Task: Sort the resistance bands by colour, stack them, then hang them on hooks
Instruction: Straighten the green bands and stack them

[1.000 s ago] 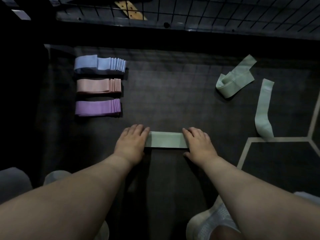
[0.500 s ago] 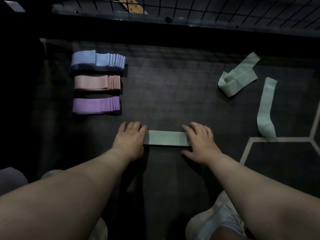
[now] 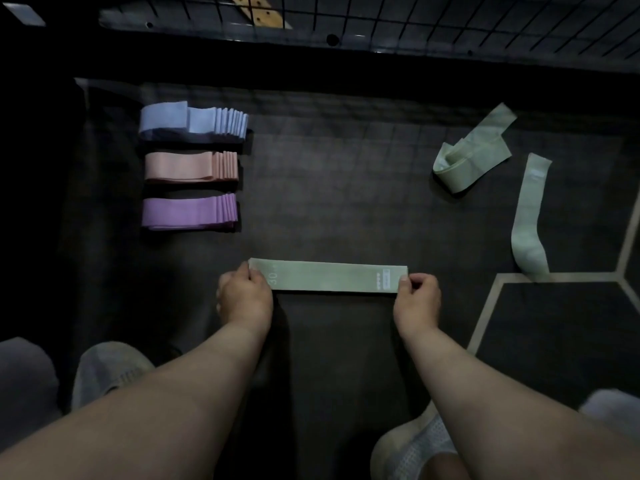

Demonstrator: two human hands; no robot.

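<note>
I've got left grip point(image 3: 244, 299) and right grip point(image 3: 417, 301) each pinched on 1 short end of the green band point(image 3: 329, 276), flat on the floor point(image 3: 346, 185) just ahead, long axis left-right, with the purple stack point(image 3: 188, 211) far-left, nearer left grip.

The left hand point(image 3: 246, 299) and right hand point(image 3: 417, 301) are bare, and so are both forearms as far as the frame's lower edge. The left shoe point(image 3: 110, 372) is a grey knit trainer. The right shoe point(image 3: 415, 448) is paler, with an open mesh upper.
</note>
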